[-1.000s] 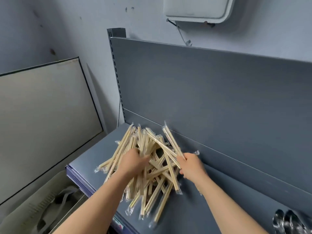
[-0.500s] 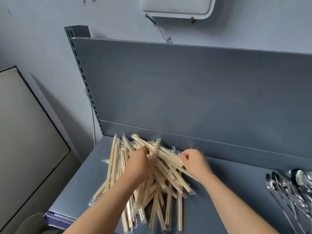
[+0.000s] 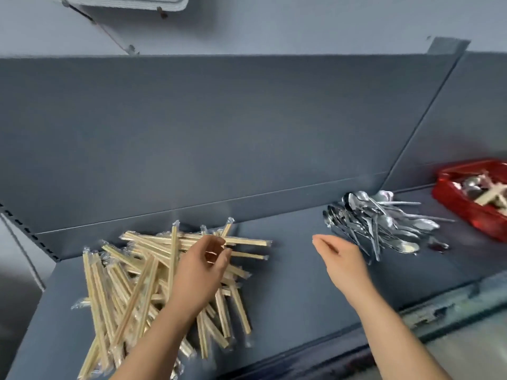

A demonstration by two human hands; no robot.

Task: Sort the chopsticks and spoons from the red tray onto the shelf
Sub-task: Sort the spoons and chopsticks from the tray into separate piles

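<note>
A heap of plastic-wrapped wooden chopsticks (image 3: 129, 272) lies on the left of the grey metal shelf (image 3: 288, 297), with shiny metal spoons (image 3: 378, 223) piled to its right. The left hand (image 3: 203, 267) hovers over the chopsticks, fingers loosely curled and, through the blur, seemingly holding nothing. The right hand (image 3: 343, 261) hangs relaxed and unclenched between the piles. The red plastic tray (image 3: 472, 212), far right, holds more utensils.

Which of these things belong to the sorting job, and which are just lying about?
Part of the job: wrapped chopsticks, spoons, red tray, shelf.
Just there: white wall box, thin wire below it.
</note>
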